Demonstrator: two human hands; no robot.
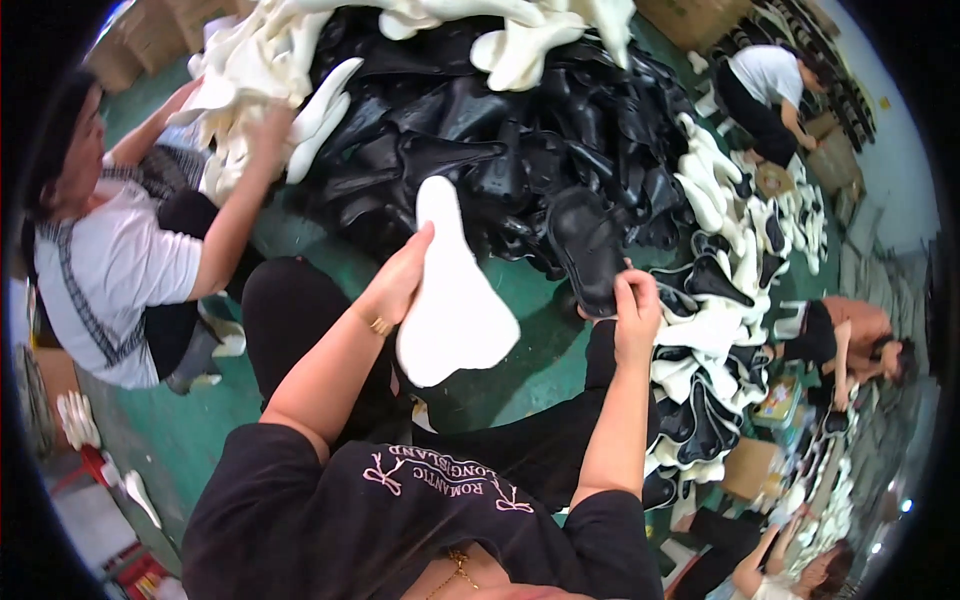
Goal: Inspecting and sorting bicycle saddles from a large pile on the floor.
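My left hand is closed on the side of a white foam bicycle saddle pad, its narrow nose pointing away from me and its wide end toward me. In my right hand the fingers pinch the near edge of a black saddle shell, which looks like plastic. The pad and the shell are apart, with green floor between them. Just beyond both lies a large heap of black saddle shells.
White foam pads lie along the heap's far side. A row of white and black saddle pieces runs down my right. At left sits a co-worker, arms over white pads; other people work at right. Cardboard boxes stand behind.
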